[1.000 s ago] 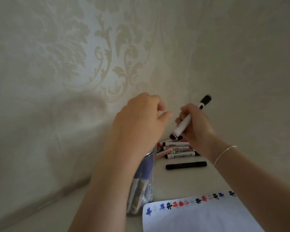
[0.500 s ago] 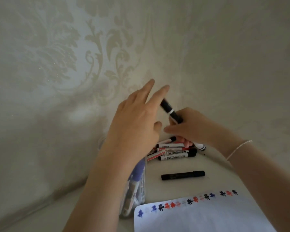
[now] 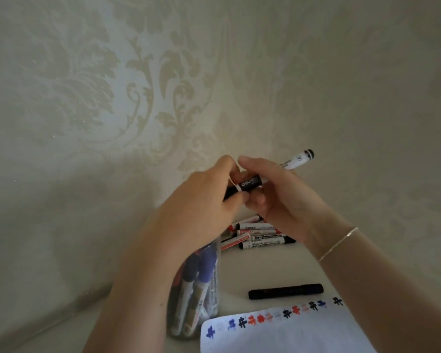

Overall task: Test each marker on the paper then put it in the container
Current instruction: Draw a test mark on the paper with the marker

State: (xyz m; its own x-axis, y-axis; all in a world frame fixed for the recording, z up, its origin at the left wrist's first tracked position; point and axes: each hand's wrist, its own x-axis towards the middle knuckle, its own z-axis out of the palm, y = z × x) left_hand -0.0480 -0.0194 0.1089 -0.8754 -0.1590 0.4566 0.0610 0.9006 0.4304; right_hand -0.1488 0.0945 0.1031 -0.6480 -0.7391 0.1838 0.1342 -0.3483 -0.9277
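Both hands hold one white marker (image 3: 294,159) with a black cap, raised in front of the wall. My left hand (image 3: 204,200) grips the black cap end. My right hand (image 3: 275,194) grips the white barrel, whose far end points up and right. Below my left forearm stands a clear container (image 3: 204,296) with several markers inside. The white paper (image 3: 278,335) lies at the bottom right with a row of blue, red and black test marks along its top edge. A pile of markers (image 3: 260,234) lies behind the hands.
A single black marker (image 3: 285,291) lies on the white table between the pile and the paper. A patterned wall (image 3: 138,98) closes the table off at the back and left. A thin bracelet (image 3: 339,243) sits on my right wrist.
My left hand, open with fingers spread half a second ago, has closed on the marker's cap end. My right hand turned the marker so its barrel end points up and right.
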